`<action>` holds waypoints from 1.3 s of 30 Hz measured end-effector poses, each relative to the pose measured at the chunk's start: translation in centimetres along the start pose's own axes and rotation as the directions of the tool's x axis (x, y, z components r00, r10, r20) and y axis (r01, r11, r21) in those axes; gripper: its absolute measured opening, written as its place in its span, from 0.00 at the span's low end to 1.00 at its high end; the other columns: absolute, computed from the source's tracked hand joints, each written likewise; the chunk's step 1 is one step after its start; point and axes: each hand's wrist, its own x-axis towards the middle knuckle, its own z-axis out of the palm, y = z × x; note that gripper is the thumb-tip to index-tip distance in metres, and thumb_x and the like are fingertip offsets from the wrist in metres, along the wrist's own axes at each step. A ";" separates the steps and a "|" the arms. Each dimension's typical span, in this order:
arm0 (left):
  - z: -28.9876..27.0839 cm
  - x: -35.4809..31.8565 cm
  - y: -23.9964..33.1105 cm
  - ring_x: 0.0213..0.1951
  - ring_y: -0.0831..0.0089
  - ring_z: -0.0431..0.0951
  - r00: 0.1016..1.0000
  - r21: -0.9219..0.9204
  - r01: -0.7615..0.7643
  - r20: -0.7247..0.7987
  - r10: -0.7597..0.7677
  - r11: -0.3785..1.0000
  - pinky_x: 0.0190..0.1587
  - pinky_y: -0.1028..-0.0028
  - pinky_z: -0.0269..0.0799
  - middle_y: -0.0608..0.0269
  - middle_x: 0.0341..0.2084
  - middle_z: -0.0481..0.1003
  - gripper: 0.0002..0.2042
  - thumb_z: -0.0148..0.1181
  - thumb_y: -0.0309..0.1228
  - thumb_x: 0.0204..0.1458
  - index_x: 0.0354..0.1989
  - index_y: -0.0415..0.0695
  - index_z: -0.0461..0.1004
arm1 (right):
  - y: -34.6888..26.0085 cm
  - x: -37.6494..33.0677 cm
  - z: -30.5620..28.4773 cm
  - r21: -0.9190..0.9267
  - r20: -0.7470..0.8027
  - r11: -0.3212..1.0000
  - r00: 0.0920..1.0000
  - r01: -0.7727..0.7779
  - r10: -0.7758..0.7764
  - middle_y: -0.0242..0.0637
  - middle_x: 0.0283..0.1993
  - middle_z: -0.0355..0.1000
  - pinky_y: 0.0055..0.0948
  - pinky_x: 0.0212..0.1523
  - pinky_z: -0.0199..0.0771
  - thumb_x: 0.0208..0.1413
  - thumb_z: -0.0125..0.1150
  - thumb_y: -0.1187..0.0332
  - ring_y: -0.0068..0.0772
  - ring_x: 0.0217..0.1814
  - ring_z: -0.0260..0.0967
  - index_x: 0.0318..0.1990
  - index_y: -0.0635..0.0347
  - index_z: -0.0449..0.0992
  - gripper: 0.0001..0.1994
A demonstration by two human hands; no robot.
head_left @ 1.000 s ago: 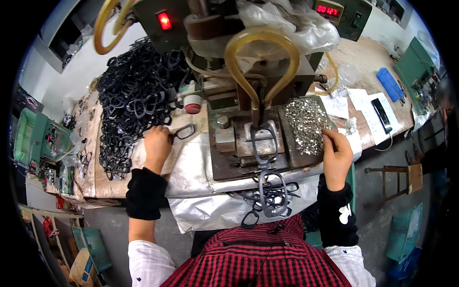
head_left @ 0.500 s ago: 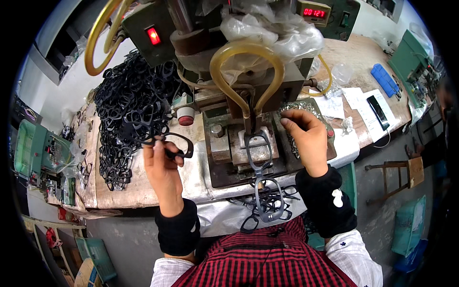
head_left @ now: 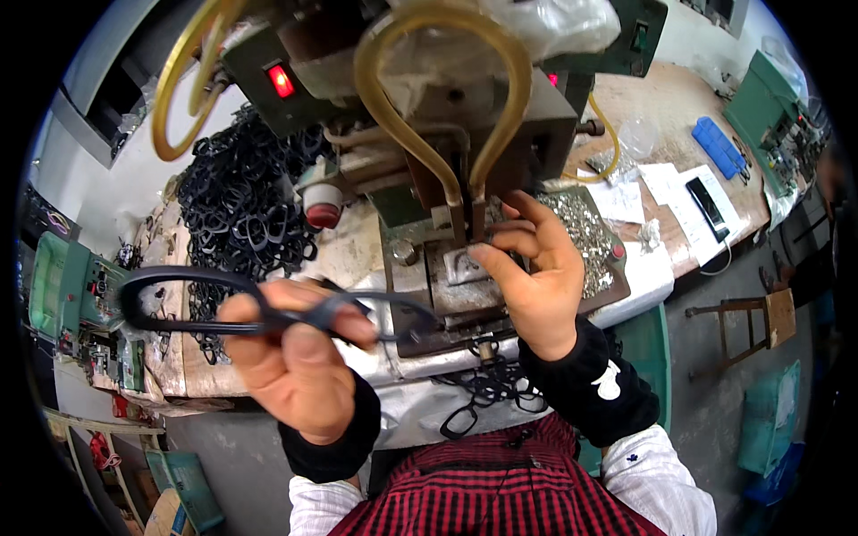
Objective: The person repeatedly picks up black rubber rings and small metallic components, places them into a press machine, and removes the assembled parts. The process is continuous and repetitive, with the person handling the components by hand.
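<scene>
**Frame front held up before the press**

The left hand (head_left: 290, 357) is raised close to the camera, its fingers and thumb closed around the bridge of a black spectacle frame front (head_left: 259, 308). The frame front lies roughly level, one lens rim reaching out to the left and the other toward the machine.

The right hand (head_left: 532, 277) is at the metal fixture (head_left: 465, 268) of the press machine (head_left: 429, 98), just under the looped yellowish tube (head_left: 447, 80). Its thumb and fingertips are drawn together at the fixture; whether they pinch a small part cannot be told.

Just behind that hand sits a tray of small silvery metal pieces (head_left: 585, 237). A large heap of black frame fronts (head_left: 241, 205) lies on the desk (head_left: 666, 116) at the left, and more black fronts (head_left: 487, 389) hang below the machine near the person's red checked shirt (head_left: 518, 491). A red light (head_left: 281, 82) glows on the machine.
</scene>
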 end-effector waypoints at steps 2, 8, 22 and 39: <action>0.4 2.4 -0.2 0.27 0.72 0.76 0.986 0.238 -0.163 -0.004 0.169 0.958 0.29 0.74 0.75 0.55 0.29 0.74 0.11 0.52 0.26 0.64 0.53 0.37 0.64 | -0.5 0.2 0.1 0.026 0.010 0.998 0.999 -0.051 0.051 0.35 0.34 0.79 0.26 0.61 0.66 0.49 0.68 0.80 0.23 0.49 0.73 0.64 0.70 0.65 0.32; -0.2 3.8 -2.8 0.31 0.74 0.78 0.990 0.209 -0.134 -0.015 0.140 0.969 0.31 0.78 0.77 0.57 0.33 0.76 0.11 0.53 0.26 0.65 0.53 0.39 0.65 | -1.8 0.0 1.3 0.265 0.017 0.918 0.953 -0.296 0.302 0.43 0.43 0.79 0.27 0.60 0.68 0.50 0.64 0.84 0.32 0.59 0.71 0.66 0.72 0.60 0.34; 0.0 4.2 -2.2 0.30 0.78 0.77 0.999 0.239 -0.042 0.038 0.034 0.970 0.30 0.81 0.74 0.61 0.31 0.77 0.10 0.54 0.28 0.66 0.52 0.41 0.68 | -1.3 -0.9 1.7 0.321 -0.035 0.903 0.949 -0.285 0.312 0.35 0.39 0.78 0.24 0.59 0.65 0.54 0.63 0.81 0.22 0.49 0.71 0.63 0.72 0.66 0.27; 2.7 -3.2 -0.8 0.13 0.76 0.71 0.079 -0.111 0.993 0.448 -0.891 0.032 0.13 0.81 0.67 0.57 0.17 0.75 0.18 0.41 0.40 0.70 0.47 0.37 0.73 | 5.2 -0.5 -11.4 -0.860 0.110 0.463 0.963 0.216 -0.246 0.53 0.52 0.72 0.48 0.62 0.64 0.47 0.67 0.72 0.59 0.64 0.64 0.34 0.61 0.81 0.06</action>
